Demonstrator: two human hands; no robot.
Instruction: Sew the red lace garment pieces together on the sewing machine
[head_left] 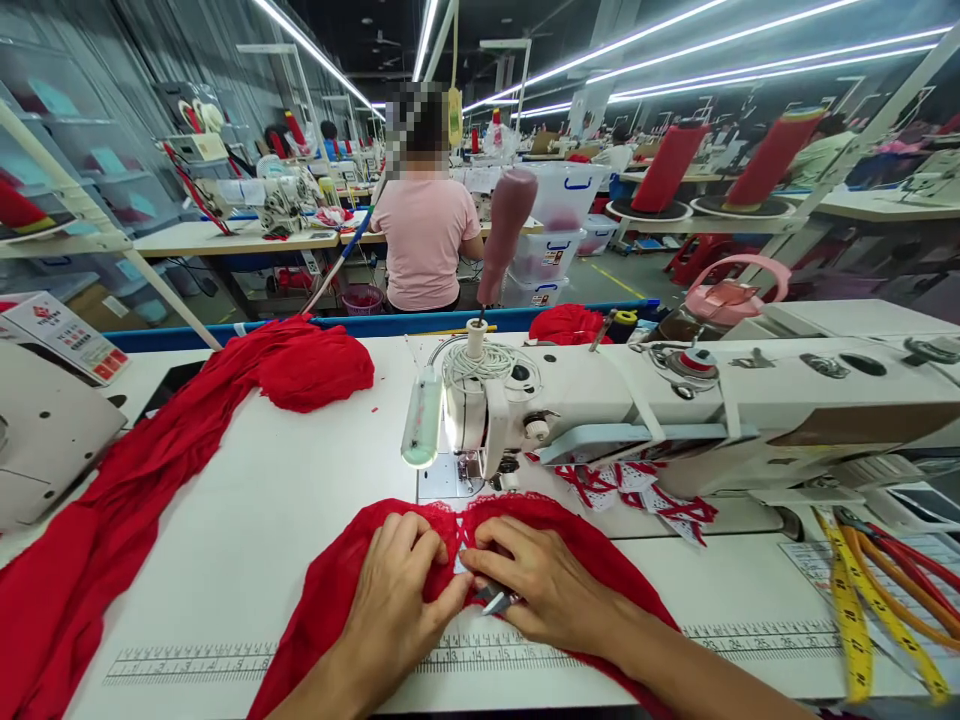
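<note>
Red lace-edged fabric [330,590] is spread on the sewing table in front of the machine's needle area. My left hand [397,590] presses on its left half, fingers bent and pinching the cloth near the middle. From the other side, my right hand [544,580] holds the cloth close to the centre, with metal thread snips [498,602] tucked in its palm, blades pointing left. Between my fingertips shows a small white piece with red crossed lacing [460,560]. Just beyond the lace edge is the sewing machine's presser foot [469,466].
A long bundle of red fabric [187,450] runs down the table's left. White pieces with red ribbons [637,490] lie under the machine arm [600,390]. A yellow tape measure [851,620] and orange-handled scissors [892,590] lie at right. Ahead, a person in pink [426,235] sits.
</note>
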